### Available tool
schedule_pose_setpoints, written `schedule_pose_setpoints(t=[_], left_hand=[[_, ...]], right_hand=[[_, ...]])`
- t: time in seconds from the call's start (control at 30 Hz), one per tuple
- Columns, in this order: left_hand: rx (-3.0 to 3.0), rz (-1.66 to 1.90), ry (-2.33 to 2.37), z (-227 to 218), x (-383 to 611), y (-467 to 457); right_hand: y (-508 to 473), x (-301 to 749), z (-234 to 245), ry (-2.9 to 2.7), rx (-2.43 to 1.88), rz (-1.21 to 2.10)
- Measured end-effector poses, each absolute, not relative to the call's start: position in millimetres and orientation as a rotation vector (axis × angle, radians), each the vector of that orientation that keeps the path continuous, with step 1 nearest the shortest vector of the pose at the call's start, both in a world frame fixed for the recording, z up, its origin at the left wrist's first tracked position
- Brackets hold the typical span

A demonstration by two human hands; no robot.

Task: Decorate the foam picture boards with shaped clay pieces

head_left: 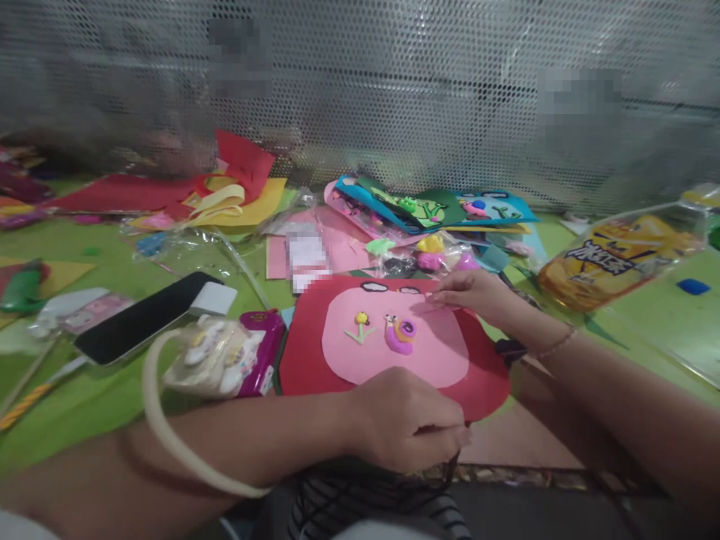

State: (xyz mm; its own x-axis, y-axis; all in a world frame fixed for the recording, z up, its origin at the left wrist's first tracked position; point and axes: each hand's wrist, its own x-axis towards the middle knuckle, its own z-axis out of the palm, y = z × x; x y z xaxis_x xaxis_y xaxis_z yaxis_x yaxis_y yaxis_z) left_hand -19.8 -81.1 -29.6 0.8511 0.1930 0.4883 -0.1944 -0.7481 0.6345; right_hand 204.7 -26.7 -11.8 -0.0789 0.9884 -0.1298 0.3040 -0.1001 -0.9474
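Note:
A red foam sheet (489, 382) lies in front of me with a pink oval (439, 352) on it. On the oval sit a small clay flower (361, 326) and a purple clay snail (400, 334). My left hand (408, 420) is curled closed at the sheet's near edge, fingers pinched together; what they hold, if anything, is hidden. My right hand (472, 292) rests at the oval's upper right edge, fingers pressed flat on a thin pink strip (428, 306).
A black phone (140, 319) and a purple case with a white charm (214, 360) lie at left. Coloured foam sheets (439, 206), clay bits in plastic (430, 255) and a yellow snack bag (619, 259) crowd the back and right. A perforated metal screen (394, 90) stands behind.

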Motion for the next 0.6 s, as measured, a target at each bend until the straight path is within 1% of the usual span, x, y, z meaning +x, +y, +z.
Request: schedule_pose_setpoints(t=[0.13,0.3,0.47,0.6], left_hand=[[2.371,0.678,0.040,-30.7,-19.7,-84.7],[2.397,0.802,-0.044,-34.7,-18.4,-86.3],[2.452,0.549,-0.221,-45.2,-20.7,-87.3],[2.454,0.385,-0.148,-50.3,-26.9,-92.2]], right_hand=[[-19.7,209.6,-5.8,-1.446,-1.449,1.279],[-3.7,217.5,-13.7,-1.537,-1.409,1.168],[-4.7,223.1,-20.7,-1.546,-1.482,1.050],[-7.8,222.2,-20.1,-1.499,-1.452,1.179]])
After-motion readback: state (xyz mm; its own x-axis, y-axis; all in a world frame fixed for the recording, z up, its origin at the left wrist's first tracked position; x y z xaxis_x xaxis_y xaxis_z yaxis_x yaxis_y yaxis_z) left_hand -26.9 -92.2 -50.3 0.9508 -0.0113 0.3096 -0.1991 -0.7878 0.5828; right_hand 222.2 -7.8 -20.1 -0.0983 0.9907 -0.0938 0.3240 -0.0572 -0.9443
